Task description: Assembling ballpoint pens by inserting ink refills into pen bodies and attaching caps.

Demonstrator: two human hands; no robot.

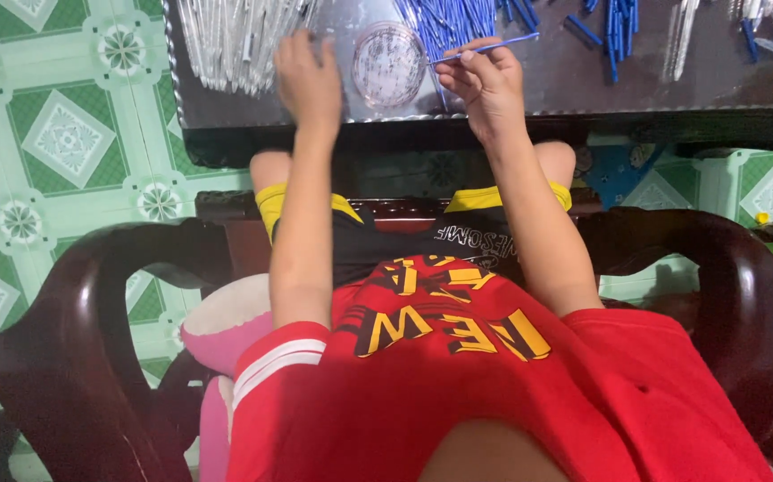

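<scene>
Hands are up at the far edge of the picture, over a dark bench with a shiny top. This is the only view, from the head, looking down.

The right hand pinches a thin blue stick between its fingertips. The grip is narrow and tight on it. The blue stick lies almost flat. Its long way runs from left to right, and its free end pokes out to the right of the fingers. Just behind this hand lies a pile of blue sticks of the same kind. More blue pieces lie farther right.

The left hand lies on the bench with its fingers bent down at the edge of a pile of clear tubes. I cannot tell if it holds one. Those tubes point away from the person, toward the top of the picture.

A small round clear dish sits between the two hands. It is close beside the right hand, so that hand is nearer to it.

Below, the person sits in a dark wooden chair on a green tiled floor.
</scene>
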